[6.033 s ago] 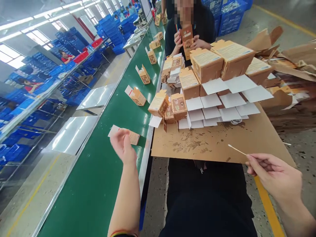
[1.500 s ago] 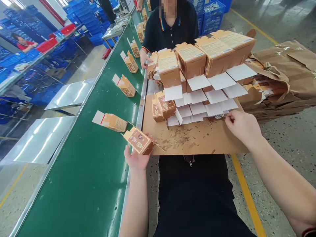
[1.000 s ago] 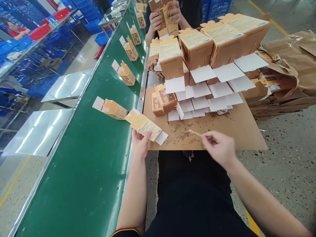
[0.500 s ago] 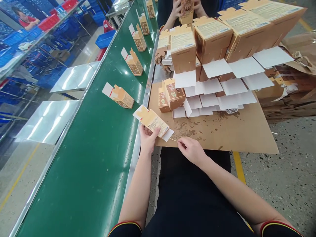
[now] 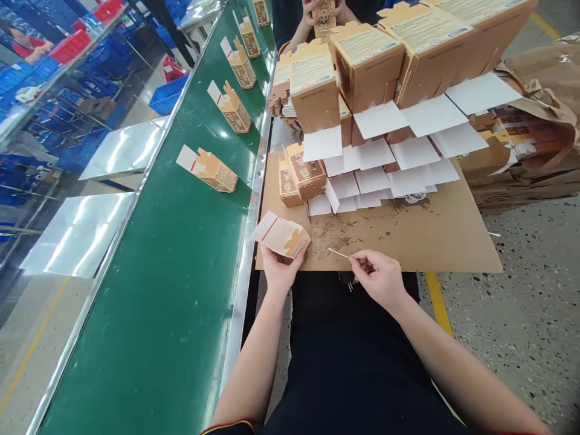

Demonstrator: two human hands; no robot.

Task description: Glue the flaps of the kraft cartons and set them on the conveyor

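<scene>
My left hand (image 5: 280, 270) grips a small tan carton (image 5: 290, 240), tilted over the cardboard sheet's left edge, its white flap with a red line pointing toward the belt. In my right hand (image 5: 377, 275) a thin cotton swab (image 5: 339, 252) is pinched between thumb and fingers, its tip toward the carton but apart from it. Both hands hover by the near edge of the brown cardboard sheet (image 5: 435, 241), which has dark wet-looking stains. Just beyond, two brown printed cartons (image 5: 308, 175) sit side by side.
Stacked tan cartons (image 5: 367, 66) with white flaps (image 5: 380, 121) hanging out fill the sheet's far side. On the left runs a green conveyor belt (image 5: 158, 290) carrying a row of upright open cartons (image 5: 215, 172). Across the stack, another person's hands (image 5: 310, 12) hold a carton.
The carton in my left hand has turned, its flap end now raised and its other end moved away from the swab. My right hand has drawn back rightward with the swab.
</scene>
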